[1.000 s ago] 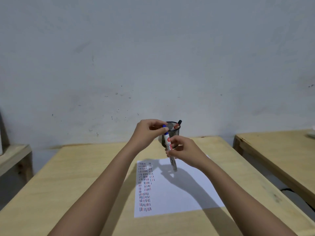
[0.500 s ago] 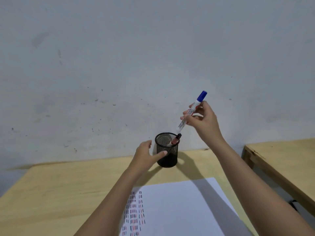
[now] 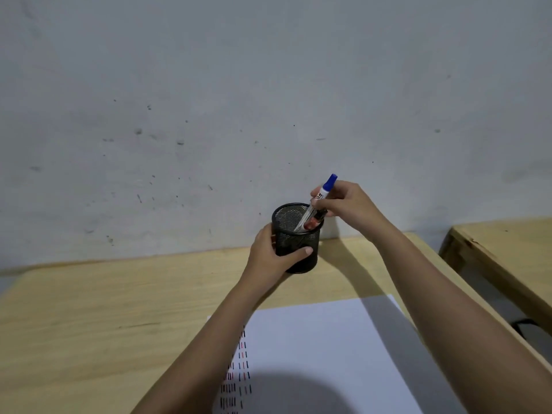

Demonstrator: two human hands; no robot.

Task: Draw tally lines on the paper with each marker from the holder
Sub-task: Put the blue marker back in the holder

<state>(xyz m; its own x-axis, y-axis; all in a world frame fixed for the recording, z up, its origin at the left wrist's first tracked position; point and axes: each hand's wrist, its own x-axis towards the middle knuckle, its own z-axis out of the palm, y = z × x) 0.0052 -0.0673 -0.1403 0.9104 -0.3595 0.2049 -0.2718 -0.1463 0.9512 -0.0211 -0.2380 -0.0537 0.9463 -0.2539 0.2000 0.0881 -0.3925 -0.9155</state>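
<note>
A black mesh holder [image 3: 294, 234] stands near the far edge of the wooden table [image 3: 89, 324]. My left hand [image 3: 273, 255] wraps around its left side and front. My right hand [image 3: 348, 204] pinches a blue-capped marker [image 3: 324, 191], tilted, with its lower end inside the holder. A red marker [image 3: 312, 224] and a black one lean inside against the right rim. The white paper [image 3: 328, 354] lies near me, with columns of short red, blue and black tally lines [image 3: 239, 375] along its left side, partly hidden by my left forearm.
A grey wall rises right behind the table. A second wooden table [image 3: 507, 252] stands to the right across a narrow gap, with a dark cable [image 3: 525, 325] on the floor between them.
My right hand has lowered the blue-capped marker from above into the holder. My left hand has closed around the holder. The view has moved closer to the holder.
</note>
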